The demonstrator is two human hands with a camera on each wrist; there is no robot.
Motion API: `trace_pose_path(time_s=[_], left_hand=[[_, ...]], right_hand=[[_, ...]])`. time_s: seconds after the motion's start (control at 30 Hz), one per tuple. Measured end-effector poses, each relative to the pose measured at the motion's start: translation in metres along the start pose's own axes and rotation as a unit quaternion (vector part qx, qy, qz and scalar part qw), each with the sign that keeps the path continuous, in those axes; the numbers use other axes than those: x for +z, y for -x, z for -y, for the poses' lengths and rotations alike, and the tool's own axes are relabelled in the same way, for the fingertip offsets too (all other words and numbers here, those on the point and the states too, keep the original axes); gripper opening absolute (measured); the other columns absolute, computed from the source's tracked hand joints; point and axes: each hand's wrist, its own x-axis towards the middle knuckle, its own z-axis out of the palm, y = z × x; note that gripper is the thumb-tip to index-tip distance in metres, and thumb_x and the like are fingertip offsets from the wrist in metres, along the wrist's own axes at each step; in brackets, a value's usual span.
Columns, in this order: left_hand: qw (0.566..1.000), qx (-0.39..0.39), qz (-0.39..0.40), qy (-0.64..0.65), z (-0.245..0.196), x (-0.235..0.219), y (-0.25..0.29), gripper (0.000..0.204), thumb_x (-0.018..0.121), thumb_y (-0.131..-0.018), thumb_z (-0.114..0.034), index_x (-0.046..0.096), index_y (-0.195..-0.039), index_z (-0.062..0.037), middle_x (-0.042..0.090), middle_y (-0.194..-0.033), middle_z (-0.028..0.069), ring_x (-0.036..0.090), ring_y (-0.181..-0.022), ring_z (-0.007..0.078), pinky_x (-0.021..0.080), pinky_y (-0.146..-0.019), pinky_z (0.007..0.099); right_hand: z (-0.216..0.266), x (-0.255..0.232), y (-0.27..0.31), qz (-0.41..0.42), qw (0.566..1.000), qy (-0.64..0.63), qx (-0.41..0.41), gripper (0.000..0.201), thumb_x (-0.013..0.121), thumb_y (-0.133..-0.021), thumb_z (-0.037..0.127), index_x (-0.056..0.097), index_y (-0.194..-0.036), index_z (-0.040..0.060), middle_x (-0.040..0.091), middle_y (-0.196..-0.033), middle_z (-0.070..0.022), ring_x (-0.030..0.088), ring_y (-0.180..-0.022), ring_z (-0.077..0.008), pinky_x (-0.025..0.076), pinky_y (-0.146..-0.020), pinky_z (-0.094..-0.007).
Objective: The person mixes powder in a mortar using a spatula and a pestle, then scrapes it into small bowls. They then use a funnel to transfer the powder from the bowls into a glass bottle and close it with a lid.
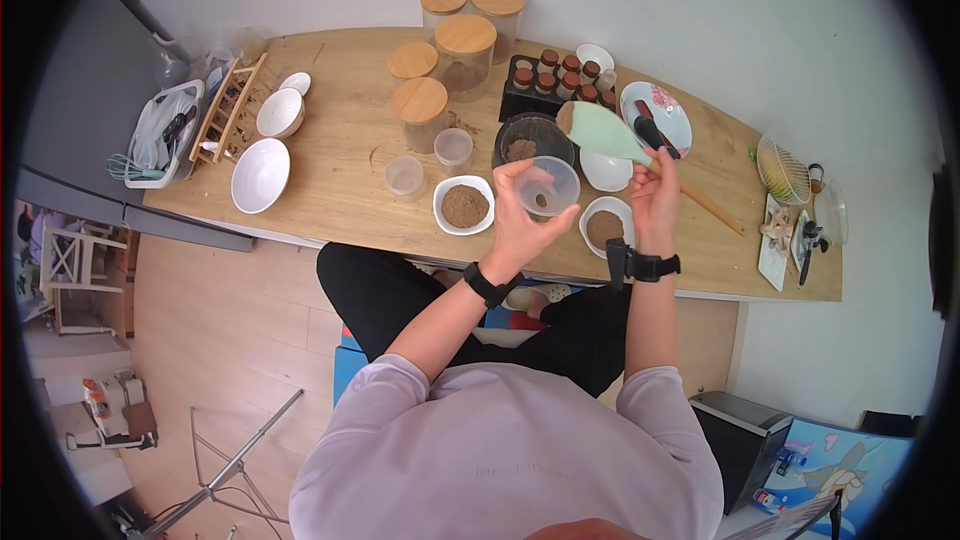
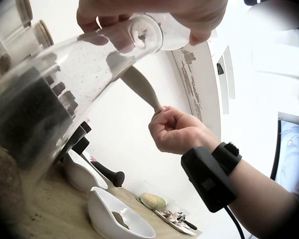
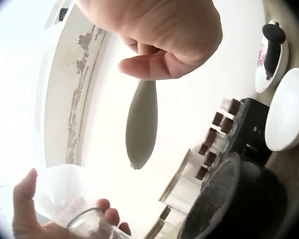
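Note:
My left hand (image 1: 525,222) holds a clear funnel-shaped cup (image 1: 560,190), its thumb and fingers around the rim, with a dark hole at its bottom. In the left wrist view it sits at the mouth of a clear bottle (image 2: 97,59). My right hand (image 1: 655,195) grips a spatula with a pale green head (image 1: 605,130) and a wooden handle (image 1: 710,206). Brown powder clings to the head's tip, which is raised over the black bowl (image 1: 507,130) holding more brown powder. Near the hands stand white bowls of brown powder (image 1: 465,207) (image 1: 604,229).
Wooden-lidded jars (image 1: 420,100) and a black rack of small jars (image 1: 520,100) stand at the back. Two clear cups (image 1: 405,177) (image 1: 453,148) are left of the bowls. A floral plate (image 1: 665,110) holds a black-handled tool. White bowls (image 1: 262,176) sit at left.

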Motion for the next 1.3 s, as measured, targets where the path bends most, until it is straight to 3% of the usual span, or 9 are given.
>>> trace_pose_path(time_s=[0.2, 0.47, 0.57, 0.67, 0.7, 0.8, 0.9, 1.13, 1.3], left_hand=[[1.0, 0.0, 0.001, -0.007, -0.002, 0.0, -0.002, 0.079, 0.087, -0.07, -0.016, 0.033, -0.128, -0.004, 0.06, -0.105, 0.013, 0.063, -0.098, 0.0235, 0.051, -0.085, 0.0359], [0.998, -0.007, -0.01, -0.063, -0.011, -0.002, -0.002, 0.079, 0.087, -0.07, -0.017, 0.034, -0.127, -0.0038, 0.059, -0.105, 0.0128, 0.062, -0.097, 0.0232, 0.051, -0.084, 0.0362], [0.999, 0.01, -0.007, -0.037, -0.01, -0.002, -0.004, 0.079, 0.087, -0.07, -0.017, 0.034, -0.127, -0.0036, 0.059, -0.105, 0.0126, 0.062, -0.096, 0.0236, 0.051, -0.084, 0.0363], [0.999, 0.013, -0.002, -0.031, -0.006, -0.001, -0.003, 0.079, 0.087, -0.07, -0.017, 0.034, -0.127, -0.0036, 0.059, -0.105, 0.0127, 0.062, -0.096, 0.0237, 0.051, -0.084, 0.0364], [1.0, 0.009, -0.002, -0.026, -0.005, -0.001, -0.002, 0.08, 0.087, -0.07, -0.017, 0.034, -0.127, -0.0036, 0.059, -0.105, 0.0127, 0.062, -0.096, 0.0236, 0.051, -0.084, 0.0363], [1.0, 0.002, -0.001, -0.016, -0.004, -0.001, -0.002, 0.08, 0.087, -0.069, -0.016, 0.034, -0.127, -0.0037, 0.06, -0.105, 0.0127, 0.062, -0.096, 0.0235, 0.051, -0.085, 0.0361], [1.0, 0.005, -0.002, -0.013, -0.003, 0.0, -0.002, 0.08, 0.087, -0.069, -0.016, 0.034, -0.127, -0.0037, 0.06, -0.104, 0.0126, 0.063, -0.096, 0.0232, 0.051, -0.085, 0.0358], [1.0, 0.007, -0.005, -0.002, 0.0, 0.001, -0.001, 0.079, 0.087, -0.069, -0.014, 0.034, -0.127, -0.0029, 0.06, -0.104, 0.0129, 0.063, -0.097, 0.0228, 0.051, -0.086, 0.0354], [1.0, 0.011, -0.002, 0.001, 0.0, 0.0, -0.002, 0.079, 0.087, -0.069, -0.013, 0.034, -0.128, -0.0025, 0.059, -0.105, 0.013, 0.062, -0.098, 0.0226, 0.05, -0.087, 0.0354]], right_hand=[[0.046, 0.026, 0.039, 0.058, 0.995, 0.036, -0.072, 0.026, 0.063, -0.098, 0.026, 0.067, -0.1, 0.001, 0.065, -0.077, -0.0072, 0.056, -0.061, -0.0112, 0.044, -0.055, -0.024], [0.057, 0.032, 0.085, 0.139, 0.957, 0.191, -0.166, 0.015, 0.06, -0.096, 0.011, 0.066, -0.094, -0.0025, 0.067, -0.083, -0.0107, 0.06, -0.059, -0.0129, 0.046, -0.052, -0.0252], [0.067, 0.042, 0.1, 0.198, 0.881, 0.344, -0.256, 0.009, 0.064, -0.09, 0.004, 0.069, -0.09, -0.0022, 0.067, -0.079, -0.0101, 0.059, -0.058, -0.0139, 0.045, -0.053, -0.0254], [0.079, 0.055, 0.106, 0.307, 0.727, 0.447, -0.422, 0.008, 0.068, -0.082, 0.001, 0.072, -0.088, -0.0017, 0.064, -0.072, -0.0079, 0.057, -0.057, -0.0157, 0.043, -0.053, -0.0268], [0.08, 0.059, 0.109, 0.312, 0.71, 0.449, -0.444, 0.013, 0.07, -0.077, -0.001, 0.073, -0.09, -0.0015, 0.061, -0.066, -0.0069, 0.056, -0.057, -0.0174, 0.042, -0.053, -0.0286], [0.077, 0.048, 0.1, 0.264, 0.753, 0.418, -0.434, 0.009, 0.068, -0.083, 0.002, 0.072, -0.091, -0.001, 0.063, -0.069, -0.0052, 0.056, -0.058, -0.0143, 0.042, -0.053, -0.0275], [0.053, 0.041, 0.067, 0.115, 0.915, 0.278, -0.268, 0.01, 0.066, -0.09, 0.007, 0.071, -0.095, -0.0006, 0.064, -0.072, -0.003, 0.056, -0.06, -0.0104, 0.044, -0.055, -0.0251], [-0.035, 0.028, -0.003, 0.13, 0.922, 0.344, -0.122, 0.016, 0.068, -0.093, 0.014, 0.07, -0.098, -0.0005, 0.065, -0.079, -0.0017, 0.061, -0.07, -0.0069, 0.05, -0.063, -0.0213], [-0.043, 0.018, -0.014, 0.232, 0.905, 0.355, -0.019, 0.015, 0.068, -0.092, 0.014, 0.072, -0.098, 0.0001, 0.066, -0.082, -0.0015, 0.061, -0.071, -0.0069, 0.051, -0.063, -0.0222]])
